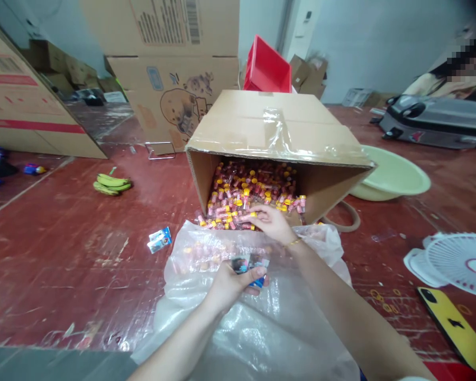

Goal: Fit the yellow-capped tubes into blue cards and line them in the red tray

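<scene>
My left hand (pixel 238 283) is closed around small blue printed packets (pixel 257 263), its thumb pressed over them. My right hand (pixel 273 222) reaches to the mouth of a cardboard box (pixel 238 124) lying on its side. Its fingers pinch a small pink tube with a yellow cap (pixel 244 217), partly hidden among the others. Inside the box is a heap of similar tubes (pixel 257 182), some spilling over its front edge. A translucent plastic sheet or bag (pixel 230 338) spreads below both hands, and more tubes show through its upper part.
Two blue packets (pixel 159 239) and green bananas (pixel 112 183) lie on the red floor to the left. At right are a pale green basin (pixel 396 172), a white fan grille (pixel 460 262) and a yellow phone (pixel 456 328). Behind stand a large carton (pixel 143 100) and red bin (pixel 265 66).
</scene>
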The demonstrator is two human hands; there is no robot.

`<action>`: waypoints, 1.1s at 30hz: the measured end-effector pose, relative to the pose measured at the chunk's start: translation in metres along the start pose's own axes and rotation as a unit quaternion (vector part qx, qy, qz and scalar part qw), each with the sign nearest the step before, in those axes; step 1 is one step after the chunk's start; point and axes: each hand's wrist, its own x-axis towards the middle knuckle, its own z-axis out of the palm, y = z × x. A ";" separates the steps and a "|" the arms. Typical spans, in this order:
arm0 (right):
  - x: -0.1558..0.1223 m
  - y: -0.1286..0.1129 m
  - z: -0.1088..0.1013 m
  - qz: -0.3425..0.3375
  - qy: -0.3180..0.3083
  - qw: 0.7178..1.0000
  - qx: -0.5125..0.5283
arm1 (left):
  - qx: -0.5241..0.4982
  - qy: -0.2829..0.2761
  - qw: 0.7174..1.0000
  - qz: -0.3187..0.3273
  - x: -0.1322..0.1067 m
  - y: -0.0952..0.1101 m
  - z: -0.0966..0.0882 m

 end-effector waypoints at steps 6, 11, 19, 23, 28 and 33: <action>-0.075 -0.046 -0.064 -0.078 0.085 0.982 0.151 | 0.007 -0.013 1.000 -0.003 0.005 0.002 0.011; -0.103 -0.052 -0.077 -0.181 0.115 0.972 0.099 | 0.002 -0.050 0.998 -0.033 0.007 0.004 0.021; -0.110 -0.063 -0.076 -0.239 0.094 0.966 -0.026 | 0.008 -0.068 0.997 0.033 0.009 0.003 0.027; -0.110 -0.069 -0.072 -0.248 0.072 0.964 -0.057 | 0.023 -0.059 0.996 0.061 0.009 0.002 0.029; -0.104 -0.051 -0.062 -0.137 0.047 0.986 0.081 | -0.005 -0.054 0.998 0.033 0.007 0.002 0.031; -0.118 -0.028 -0.044 -0.072 -0.002 0.990 0.118 | -0.101 -0.051 0.993 -0.045 0.006 0.011 0.042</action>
